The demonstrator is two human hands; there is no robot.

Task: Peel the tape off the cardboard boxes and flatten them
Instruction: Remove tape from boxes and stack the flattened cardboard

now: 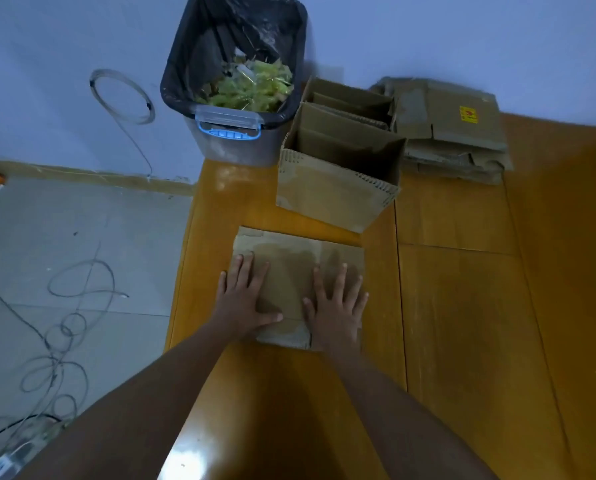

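Hands lie flat, fingers spread, on a flattened cardboard box point(291, 271) at the near middle of the wooden tabletop point(463, 306): our left hand point(244, 296) presses its left part, our right hand point(336, 308) its right part, neither gripping anything. Beyond it we note an open cardboard box point(338, 188) standing upright, a second open box point(348, 98) behind that, and a stack of flattened boxes point(452, 133) to the right. A lined waste bin point(234, 74) holding crumpled tape sits at the far left corner.
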